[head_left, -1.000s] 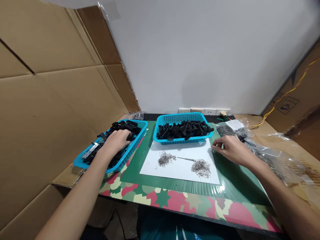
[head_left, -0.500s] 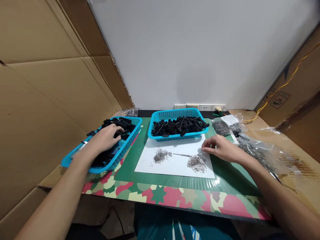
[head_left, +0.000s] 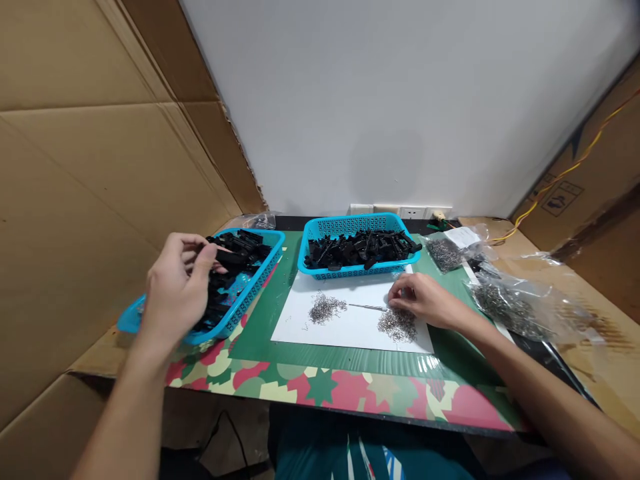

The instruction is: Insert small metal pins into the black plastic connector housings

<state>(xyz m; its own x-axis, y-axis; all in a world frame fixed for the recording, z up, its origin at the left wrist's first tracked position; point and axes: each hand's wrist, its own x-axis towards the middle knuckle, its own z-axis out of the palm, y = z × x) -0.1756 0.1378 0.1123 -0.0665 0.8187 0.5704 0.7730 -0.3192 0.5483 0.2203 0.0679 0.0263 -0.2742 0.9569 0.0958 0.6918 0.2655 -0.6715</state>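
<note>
White wall (head_left: 310,100) at back, cardboard panel (head_left: 100,173) down the left side. Table has a green mat (head_left: 257,337) with a camouflage-patterned strip (head_left: 320,390) along the near edge. White sheet (head_left: 350,333) lies flat on the mat.

Left blue basket (head_left: 250,302): at the table's left, sits at an angle, loaded with loose black parts. Middle blue basket (head_left: 350,273): at the sheet's far edge, also full of black parts. Two clear bags of small metal bits at right: the nearer bag (head_left: 515,310) is the larger, the farther bag (head_left: 444,255) has a white label on it.

Left hand (head_left: 177,290) is over the left basket, thumb and fingers pinching one black part (head_left: 230,259). Right hand (head_left: 420,299) is low over the sheet, fingers curled, tips beside the right pile; can't tell if it grips anything.

Left pile (head_left: 326,309) and right pile (head_left: 397,327) of tiny wire-like pieces on the sheet. Thin metal tool (head_left: 367,307) lies between them, thicker end by the right fingertips.
</note>
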